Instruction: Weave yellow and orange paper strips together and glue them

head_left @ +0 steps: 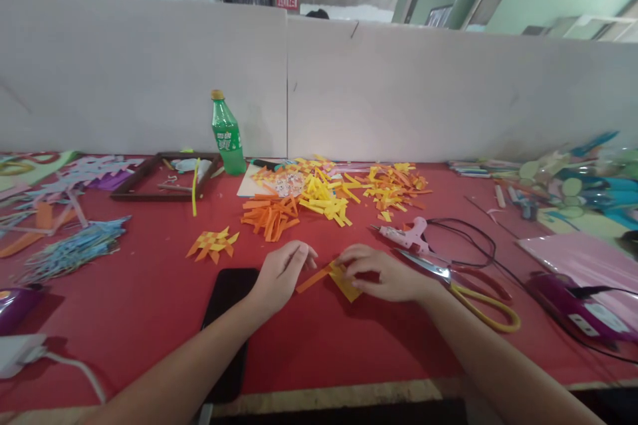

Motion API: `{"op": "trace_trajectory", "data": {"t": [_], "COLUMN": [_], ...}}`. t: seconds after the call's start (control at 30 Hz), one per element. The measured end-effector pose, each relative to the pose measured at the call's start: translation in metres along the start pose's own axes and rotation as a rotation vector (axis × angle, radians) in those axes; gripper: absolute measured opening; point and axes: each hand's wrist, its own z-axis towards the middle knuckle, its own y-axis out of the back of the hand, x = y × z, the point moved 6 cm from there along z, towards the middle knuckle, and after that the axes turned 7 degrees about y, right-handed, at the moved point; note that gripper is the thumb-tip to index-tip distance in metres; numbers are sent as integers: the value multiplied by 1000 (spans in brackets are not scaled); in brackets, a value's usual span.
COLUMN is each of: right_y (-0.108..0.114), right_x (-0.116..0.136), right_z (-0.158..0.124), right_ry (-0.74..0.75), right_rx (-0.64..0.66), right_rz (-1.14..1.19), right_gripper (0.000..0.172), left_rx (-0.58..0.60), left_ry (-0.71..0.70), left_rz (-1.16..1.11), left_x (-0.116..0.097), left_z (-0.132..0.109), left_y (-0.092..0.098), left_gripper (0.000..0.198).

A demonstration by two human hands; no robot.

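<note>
My right hand point(381, 272) bends its fingers and thumb over a small yellow paper piece point(347, 285), pinching it just above the red table. From that piece's left side an orange paper strip point(313, 281) sticks out. Close to the strip's free end is my left hand point(282, 275), with loosely curled fingers somewhat apart and nothing visible in them. A finished-looking woven orange-and-yellow paper piece point(214, 244) lies to the left. Behind my hands are heaps of orange paper strips point(272, 216) and yellow paper strips point(323, 196).
A black phone point(226, 345) lies under my left forearm. To the right are scissors point(448, 272) and a pink glue gun point(411, 236) with its cord. A green bottle point(226, 136) stands before the white partition point(389, 93). Blue strips point(84, 249) lie left.
</note>
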Motion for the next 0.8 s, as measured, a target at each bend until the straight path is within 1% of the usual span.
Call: {"op": "trace_trajectory", "data": {"t": [0.07,0.1,0.17,0.23,0.33,0.4,0.5,0.57,0.67,0.73,0.8], "right_y": [-7,-10,-14,-19,-26,-28,-23,-15,-2,3,6], "right_x": [3,2,0,0,7,9,5,-3,-15,-19,-20], "right_z": [1,1,2,4,7,9,9,7,2,2,8], "right_ry": [21,4,-49,-66,-25,-6,-15,-45,-83,-84,-66], "right_rx": [98,116,102,65,15,-12,-82,-156,-263,-296,-290], "right_rz": [22,12,-37,-93,-144,-157,-179,-211,-275,-315,-349], "right_gripper": [19,21,23,27,33,31,25,20,18,17,16], "left_rx": [14,20,35,48,64,72,61,46,48,67,85], "left_ry": [-9,-15,-32,-55,-80,-88,-75,-54,-32,-34,-47], "left_rz": [19,34,74,119,179,207,225,225,226,234,242], "left_x": [-1,-2,-4,-6,-8,-7,-4,-2,0,-1,-2], "left_z": [0,0,-1,-1,-1,-2,-2,-2,-3,-4,-5], "left_y": [-1,-2,-3,-5,-9,-11,-9,-7,-6,-8,-11], "left_gripper": [39,38,38,37,38,36,31,28,25,24,23]}}
